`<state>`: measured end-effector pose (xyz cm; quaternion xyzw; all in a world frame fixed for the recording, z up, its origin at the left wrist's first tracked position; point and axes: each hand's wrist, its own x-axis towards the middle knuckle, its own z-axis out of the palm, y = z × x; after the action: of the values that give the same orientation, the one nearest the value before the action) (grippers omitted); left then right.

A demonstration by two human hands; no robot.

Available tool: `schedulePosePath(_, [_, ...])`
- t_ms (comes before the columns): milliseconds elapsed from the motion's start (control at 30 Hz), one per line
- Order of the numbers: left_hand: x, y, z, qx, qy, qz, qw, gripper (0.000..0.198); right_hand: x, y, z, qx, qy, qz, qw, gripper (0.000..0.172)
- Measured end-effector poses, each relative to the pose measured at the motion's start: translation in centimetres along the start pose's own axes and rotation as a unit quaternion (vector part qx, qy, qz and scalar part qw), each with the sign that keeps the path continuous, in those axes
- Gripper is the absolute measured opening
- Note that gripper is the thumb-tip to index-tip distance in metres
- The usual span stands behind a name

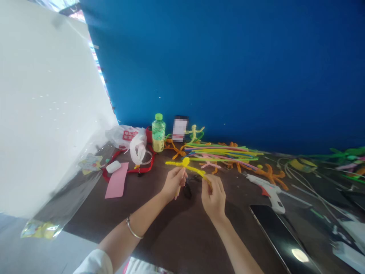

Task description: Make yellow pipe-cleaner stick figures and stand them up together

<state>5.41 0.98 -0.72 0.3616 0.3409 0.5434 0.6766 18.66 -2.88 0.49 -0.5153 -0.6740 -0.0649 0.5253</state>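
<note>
A yellow pipe-cleaner figure [186,164] is held up over the dark table [171,232]. My left hand [173,182] pinches it near its twisted middle, fingers closed. My right hand [213,196] is closed on the figure's right-hand end. A silver bangle sits on my left wrist. Just behind the figure lies a bundle of coloured pipe cleaners [222,152]. Small black scissors [187,190] lie on the table between my hands, partly hidden.
A green-capped bottle [158,133], a white plastic bag [128,139], a pink paper strip [117,180] and a white case [113,166] lie at the left. A glue gun [269,190], orange figures [270,175] and a phone [282,238] lie at the right. A blue wall stands behind.
</note>
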Motion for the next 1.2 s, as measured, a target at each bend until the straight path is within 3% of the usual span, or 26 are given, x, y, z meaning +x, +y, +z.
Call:
schedulePosePath(100, [-0.5, -0.1, 0.5, 0.053, -0.005, 0.033, 0.998, 0.033, 0.4, 0.1, 0.2, -0.042, 0.036, -0.021, 0.998, 0.021])
schedulePosePath(167, [-0.8, 0.0, 0.8, 0.077, -0.024, 0.043, 0.996, 0.032, 0.6, 0.4, 0.2, -0.045, 0.022, -0.01, 0.999, 0.026])
schedulePosePath(300, [-1.5, 0.2, 1.1, 0.163, -0.057, 0.018, 0.985, 0.037, 0.7, 0.8, 0.0, 0.045, -0.068, 0.115, 0.99, 0.025])
schedulePosePath(433, [-1.7, 0.4, 1.3, 0.178, -0.047, -0.012, 0.983, 0.037, 0.8, 0.6, -0.3, 0.161, -0.119, 0.256, 0.946, 0.028])
schedulePosePath(600, [-1.3, 0.1, 1.1, 0.094, -0.037, -0.037, 0.994, 0.037, 0.7, 0.4, -0.4, 0.195, -0.103, 0.317, 0.922, 0.028])
schedulePosePath(767, [-1.3, 0.1, 0.7, 0.195, -0.038, 0.017, 0.98, 0.033, 0.3, 0.5, -0.1, 0.201, -0.094, 0.338, 0.915, 0.029])
schedulePosePath(867, [-1.6, 0.2, 0.5, 0.277, -0.03, 0.112, 0.954, 0.027, 0.3, 0.5, -0.2, 0.2, -0.094, 0.342, 0.913, 0.028])
schedulePosePath(967, [-1.6, 0.1, 0.2, 0.368, -0.017, 0.203, 0.907, 0.017, 0.3, 0.5, -0.4, 0.195, -0.109, 0.336, 0.915, 0.026])
schedulePosePath(1200, [-0.8, 0.0, -1.2, 0.483, -0.067, 0.34, 0.804, 0.018, 0.5, 1.1, -0.7, 0.23, -0.143, 0.299, 0.915, 0.022])
